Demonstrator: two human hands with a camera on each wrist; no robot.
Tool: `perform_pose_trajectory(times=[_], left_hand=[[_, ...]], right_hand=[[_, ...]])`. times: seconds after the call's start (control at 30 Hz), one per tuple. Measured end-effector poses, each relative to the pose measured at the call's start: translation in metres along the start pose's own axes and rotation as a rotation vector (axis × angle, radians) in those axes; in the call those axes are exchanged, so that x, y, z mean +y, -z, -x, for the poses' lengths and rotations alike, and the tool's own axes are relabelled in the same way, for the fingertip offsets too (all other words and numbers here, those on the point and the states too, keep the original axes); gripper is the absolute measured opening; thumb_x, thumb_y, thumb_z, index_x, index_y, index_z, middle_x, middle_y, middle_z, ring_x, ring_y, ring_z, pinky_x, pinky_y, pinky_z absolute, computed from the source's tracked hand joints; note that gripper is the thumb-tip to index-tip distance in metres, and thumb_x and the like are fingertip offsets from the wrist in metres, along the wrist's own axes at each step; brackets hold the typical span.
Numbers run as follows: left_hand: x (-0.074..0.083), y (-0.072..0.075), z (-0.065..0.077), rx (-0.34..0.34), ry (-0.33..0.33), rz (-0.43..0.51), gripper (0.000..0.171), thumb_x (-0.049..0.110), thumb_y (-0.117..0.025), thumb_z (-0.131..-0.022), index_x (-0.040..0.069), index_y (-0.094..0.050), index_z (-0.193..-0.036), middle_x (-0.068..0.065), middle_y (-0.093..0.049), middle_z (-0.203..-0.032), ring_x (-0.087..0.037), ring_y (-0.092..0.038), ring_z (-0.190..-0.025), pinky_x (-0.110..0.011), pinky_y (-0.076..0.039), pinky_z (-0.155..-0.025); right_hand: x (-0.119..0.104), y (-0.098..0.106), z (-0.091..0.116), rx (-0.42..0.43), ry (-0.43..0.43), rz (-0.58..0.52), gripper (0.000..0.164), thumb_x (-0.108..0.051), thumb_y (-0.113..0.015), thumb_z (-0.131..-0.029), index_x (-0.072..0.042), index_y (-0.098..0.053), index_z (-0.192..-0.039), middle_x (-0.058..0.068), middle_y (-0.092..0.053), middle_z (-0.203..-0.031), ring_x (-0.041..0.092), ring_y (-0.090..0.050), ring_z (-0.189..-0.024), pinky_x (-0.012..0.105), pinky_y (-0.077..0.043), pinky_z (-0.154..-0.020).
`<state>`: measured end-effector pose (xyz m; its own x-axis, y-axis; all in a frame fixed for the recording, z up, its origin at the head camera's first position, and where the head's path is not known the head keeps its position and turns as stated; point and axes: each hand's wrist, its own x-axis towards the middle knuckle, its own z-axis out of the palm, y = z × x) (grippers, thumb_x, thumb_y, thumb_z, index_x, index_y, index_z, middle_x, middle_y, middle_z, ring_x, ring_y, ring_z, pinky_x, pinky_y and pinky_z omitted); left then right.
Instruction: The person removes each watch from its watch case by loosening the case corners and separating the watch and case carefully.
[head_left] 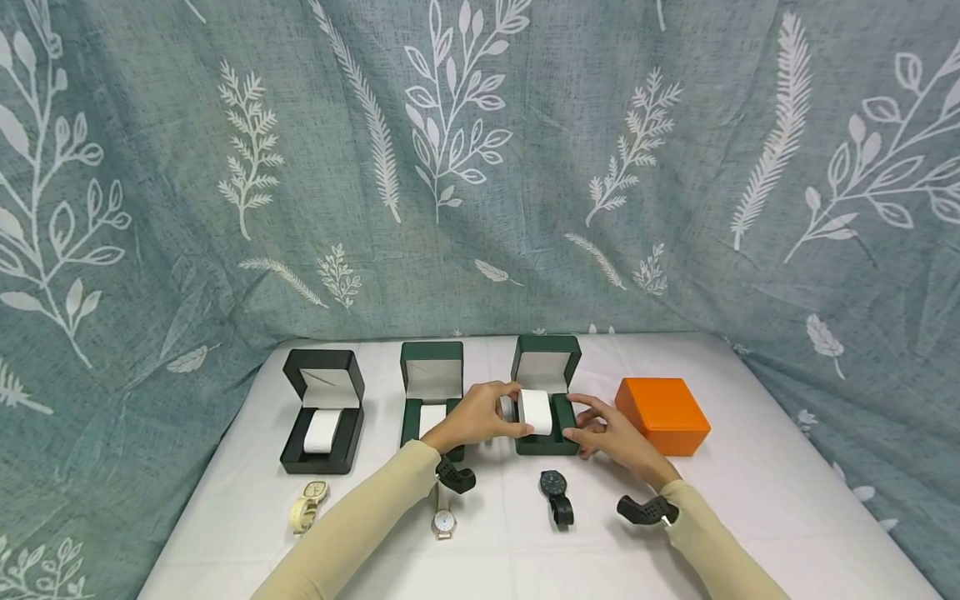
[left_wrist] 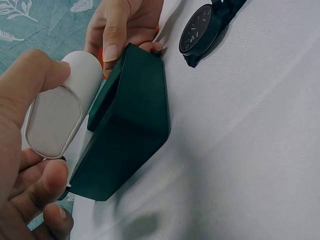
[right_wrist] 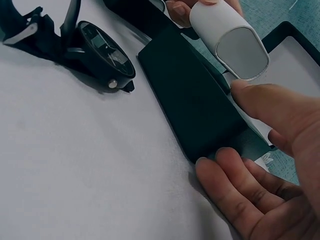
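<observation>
The person's left hand pinches a white watch cushion between thumb and fingers, the thumb pressed near its end. The cushion is at the mouth of an open dark green watch box, on the left side of that box and tilted, with much of it standing above the rim; how far its lower part sits inside, I cannot tell. The right hand grips the same box by its right side, thumb at the rim and fingers against the outer wall. Its lid stands raised at the back.

A black watch lies just in front of the green box. To the box's left is a second green box — also open — with a white cushion partly hidden by the left arm, and farther left an open black box with its own white cushion. A round-dial watch lies to the front left of the handled box, and a square-dial watch farther off on that side. To its right, beyond the right hand, sits a closed orange box.
</observation>
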<state>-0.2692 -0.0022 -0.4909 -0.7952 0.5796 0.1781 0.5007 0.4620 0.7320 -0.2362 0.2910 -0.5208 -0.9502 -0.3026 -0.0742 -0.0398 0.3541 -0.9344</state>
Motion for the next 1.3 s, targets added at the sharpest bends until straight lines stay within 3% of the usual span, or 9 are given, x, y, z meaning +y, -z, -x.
perform_pose_trajectory(times=[0.77,1.07,1.3], left_hand=[[0.0,-0.003,-0.004,0.001,-0.005,-0.03,0.082,0.046,-0.085,-0.084,0.002,-0.056,-0.147,0.002,-0.066,-0.124,-0.009,-0.056,-0.062,-0.024,-0.045,-0.055],[0.004,-0.006,-0.006,0.013,-0.006,-0.049,0.08,0.048,-0.085,-0.083,0.005,-0.058,-0.145,-0.005,-0.06,-0.133,-0.009,-0.058,-0.078,-0.023,-0.049,-0.067],[0.006,-0.011,-0.012,0.017,-0.02,-0.058,0.078,0.047,-0.084,-0.084,0.005,-0.059,-0.145,-0.008,-0.059,-0.136,-0.008,-0.056,-0.077,-0.023,-0.048,-0.066]], right_hand=[[-0.003,0.006,-0.002,-0.069,-0.044,-0.028,0.082,-0.025,-0.082,-0.091,-0.017,-0.038,-0.159,0.022,-0.053,-0.117,0.03,-0.065,-0.084,0.041,-0.06,-0.075],[0.0,0.008,-0.002,-0.085,-0.042,-0.028,0.081,-0.025,-0.081,-0.092,-0.018,-0.036,-0.16,0.021,-0.052,-0.118,0.029,-0.065,-0.083,0.041,-0.059,-0.076],[0.002,0.01,-0.003,-0.089,-0.053,-0.021,0.081,-0.027,-0.08,-0.093,-0.022,-0.036,-0.16,0.02,-0.052,-0.12,0.031,-0.067,-0.083,0.041,-0.059,-0.078]])
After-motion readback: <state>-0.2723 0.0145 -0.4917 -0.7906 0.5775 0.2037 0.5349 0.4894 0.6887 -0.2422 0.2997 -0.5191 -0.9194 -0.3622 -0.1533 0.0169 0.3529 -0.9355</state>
